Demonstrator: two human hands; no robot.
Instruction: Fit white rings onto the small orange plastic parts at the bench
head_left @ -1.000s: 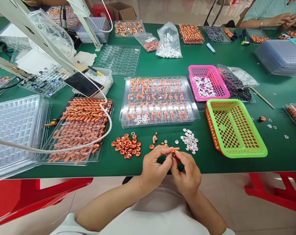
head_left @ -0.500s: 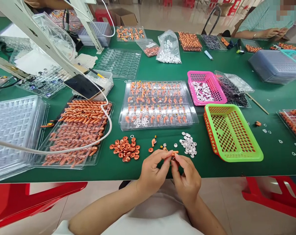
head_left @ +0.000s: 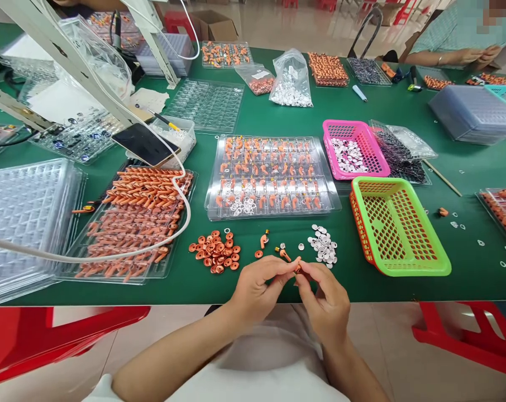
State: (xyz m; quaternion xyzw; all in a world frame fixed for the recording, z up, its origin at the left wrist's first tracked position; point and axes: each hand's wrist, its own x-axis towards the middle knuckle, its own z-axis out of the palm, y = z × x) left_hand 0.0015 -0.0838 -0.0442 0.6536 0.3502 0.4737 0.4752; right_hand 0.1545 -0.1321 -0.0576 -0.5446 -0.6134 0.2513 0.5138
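Note:
Near the table's front edge my left hand (head_left: 259, 287) and my right hand (head_left: 326, 301) meet, both pinching one small orange part (head_left: 297, 269) between thumbs and fingertips. Most of that part is hidden by the fingers. Just beyond the fingertips lies an orange curved piece (head_left: 285, 255) with a yellow end. Another such piece (head_left: 263, 240) lies farther up, with a single orange cup-shaped disc (head_left: 258, 254) beside it. To the left is a pile of orange cup-shaped discs (head_left: 216, 252); to the right, a pile of small white discs (head_left: 323, 245).
A clear tray of orange curved pieces (head_left: 273, 206) stands beyond the hands. Right of it are a pink basket (head_left: 378, 162) with white parts and a green basket (head_left: 420, 267). Leftward, a white cable (head_left: 186, 223) crosses a tray of orange parts (head_left: 127, 240). A person (head_left: 449, 44) sits opposite.
The orange part between my fingertips has turned, and its end no longer sticks out above them. My right hand has shifted slightly right. The view has moved a little.

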